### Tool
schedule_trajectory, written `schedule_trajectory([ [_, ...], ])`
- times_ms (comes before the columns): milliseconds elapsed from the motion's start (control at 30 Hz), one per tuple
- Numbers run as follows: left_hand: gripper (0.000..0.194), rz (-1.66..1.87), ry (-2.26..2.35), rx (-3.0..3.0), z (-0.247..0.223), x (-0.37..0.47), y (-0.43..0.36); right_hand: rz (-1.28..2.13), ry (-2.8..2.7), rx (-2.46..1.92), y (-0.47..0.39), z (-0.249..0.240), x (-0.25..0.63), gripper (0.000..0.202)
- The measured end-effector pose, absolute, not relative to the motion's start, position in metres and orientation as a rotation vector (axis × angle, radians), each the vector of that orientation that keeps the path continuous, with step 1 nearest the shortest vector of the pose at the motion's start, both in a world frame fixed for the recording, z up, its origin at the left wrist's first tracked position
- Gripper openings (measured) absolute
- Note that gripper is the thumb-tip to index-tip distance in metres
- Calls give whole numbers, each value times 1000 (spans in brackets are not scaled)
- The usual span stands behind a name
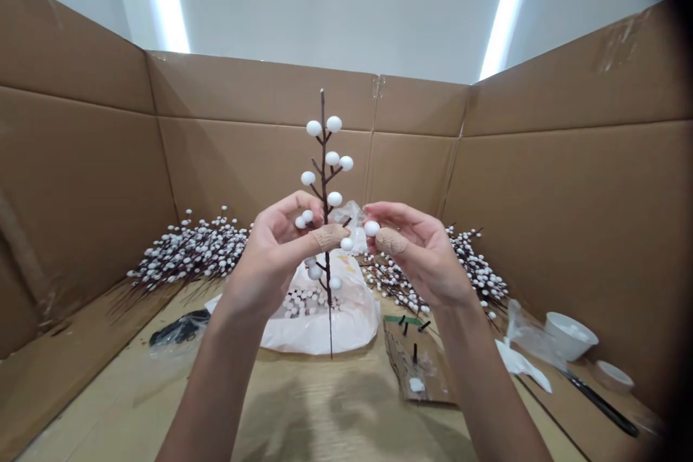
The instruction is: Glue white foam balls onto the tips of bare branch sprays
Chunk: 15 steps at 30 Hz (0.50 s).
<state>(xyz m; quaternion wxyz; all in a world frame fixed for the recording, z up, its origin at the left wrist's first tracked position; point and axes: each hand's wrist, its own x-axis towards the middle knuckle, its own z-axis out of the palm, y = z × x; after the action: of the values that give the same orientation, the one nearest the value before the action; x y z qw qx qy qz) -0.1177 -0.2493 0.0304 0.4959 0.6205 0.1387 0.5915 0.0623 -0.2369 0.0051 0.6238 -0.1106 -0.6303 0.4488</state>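
A dark brown artificial stem (325,188) with several white balls on short side twigs stands upright in front of me. My left hand (289,234) grips it at mid-height between thumb and fingers, the thumb wrapped in tan tape. Just right of the stem, my right hand (414,249) pinches a loose-looking white ball (371,229) between a taped thumb and fingertips. A short bare twig points from the stem toward that ball, with a small gap between them. Behind and below lies a white plastic bag (354,317) with many white balls in it.
Piles of white-berried stems lie at the left (189,253) and right (476,267). A cardboard piece (427,375) with black pegs sits right of centre. Farther right are a white cup (571,336), a black-handled knife (600,404) and a tape roll (613,375). Cardboard walls surround the table.
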Motion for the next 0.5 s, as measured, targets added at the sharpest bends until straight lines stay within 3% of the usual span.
schedule_trajectory([
  [500, 24, 1402, 477, 1576, 23, -101, -245, 972, -1416, -233, -243, 10, 69, 10],
])
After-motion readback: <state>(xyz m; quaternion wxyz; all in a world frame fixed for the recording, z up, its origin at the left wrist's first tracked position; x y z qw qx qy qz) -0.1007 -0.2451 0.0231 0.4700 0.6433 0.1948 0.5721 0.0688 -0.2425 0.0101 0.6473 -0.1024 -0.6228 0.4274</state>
